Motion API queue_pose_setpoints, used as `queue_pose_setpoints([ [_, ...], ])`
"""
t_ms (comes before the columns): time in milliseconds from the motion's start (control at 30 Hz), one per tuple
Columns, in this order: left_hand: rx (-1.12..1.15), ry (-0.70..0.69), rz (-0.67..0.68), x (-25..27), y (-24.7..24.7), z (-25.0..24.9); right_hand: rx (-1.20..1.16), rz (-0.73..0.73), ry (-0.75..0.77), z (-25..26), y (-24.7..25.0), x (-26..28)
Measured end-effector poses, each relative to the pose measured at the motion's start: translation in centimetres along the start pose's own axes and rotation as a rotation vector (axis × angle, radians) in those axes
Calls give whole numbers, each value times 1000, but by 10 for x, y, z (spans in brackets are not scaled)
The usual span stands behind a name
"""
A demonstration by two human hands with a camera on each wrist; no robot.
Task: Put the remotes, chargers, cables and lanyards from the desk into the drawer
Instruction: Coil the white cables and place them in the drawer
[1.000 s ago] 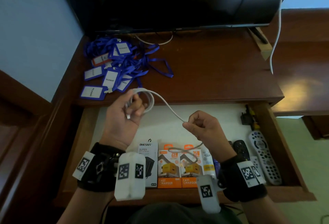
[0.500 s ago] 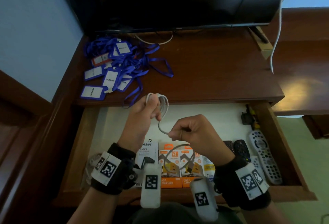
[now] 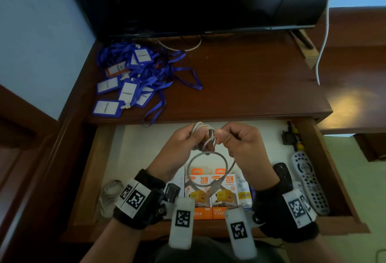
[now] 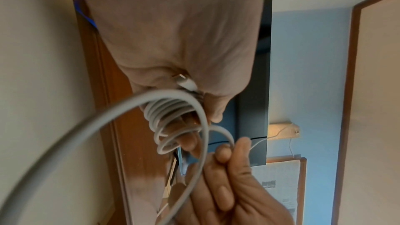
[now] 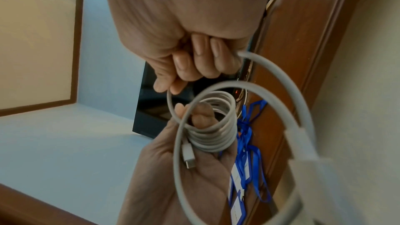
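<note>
Over the open drawer, my left hand holds a small coil of white cable wound around its fingers. My right hand pinches the same cable right beside the coil, and a loose loop of it hangs below both hands. The left wrist view shows the coil on my fingers, and the right wrist view shows the coil with one plug lying in my left palm. A heap of blue lanyards with badge holders lies on the desk at the left.
The drawer holds charger boxes, a grey remote, a black remote, a black adapter and another coiled cable. A dark TV stands at the back of the desk. A white cord hangs at the right.
The stretch of cable between my hands has been wound onto the coil. My right hand has moved up and left until it meets the left hand.
</note>
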State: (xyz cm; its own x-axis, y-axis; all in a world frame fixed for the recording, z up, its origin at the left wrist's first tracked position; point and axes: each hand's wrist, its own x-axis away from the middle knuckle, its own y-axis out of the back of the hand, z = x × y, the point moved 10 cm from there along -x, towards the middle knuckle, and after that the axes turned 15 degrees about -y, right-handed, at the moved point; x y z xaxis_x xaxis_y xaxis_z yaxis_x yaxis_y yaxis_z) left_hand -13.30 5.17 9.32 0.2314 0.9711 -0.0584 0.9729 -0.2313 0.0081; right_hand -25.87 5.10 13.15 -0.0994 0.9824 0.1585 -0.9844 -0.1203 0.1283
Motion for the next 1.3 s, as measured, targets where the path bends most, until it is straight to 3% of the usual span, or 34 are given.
queue_pose_setpoints([
  [300,114,100,141,3,-21,4,6,-156,-9,-19,13,-7],
  [500,25,196,321,8,-19,12,2,-80,-44,-34,6,-6],
  [600,68,201,327,8,-12,7,-36,-57,-81,-44,11,-4],
  [700,158,177,233,9,7,9,-80,5,-138,-59,18,-4],
  [833,386,135,-55,7,51,12,-16,-10,-159,-75,31,-3],
  [1033,534,92,-444,8,87,8,122,-47,-75,-71,35,-4],
  [1200,693,33,-462,5,82,3,163,-26,-57,-66,21,-8],
  [1300,706,-19,-425,3,76,-2,108,21,-137,-71,8,-7],
])
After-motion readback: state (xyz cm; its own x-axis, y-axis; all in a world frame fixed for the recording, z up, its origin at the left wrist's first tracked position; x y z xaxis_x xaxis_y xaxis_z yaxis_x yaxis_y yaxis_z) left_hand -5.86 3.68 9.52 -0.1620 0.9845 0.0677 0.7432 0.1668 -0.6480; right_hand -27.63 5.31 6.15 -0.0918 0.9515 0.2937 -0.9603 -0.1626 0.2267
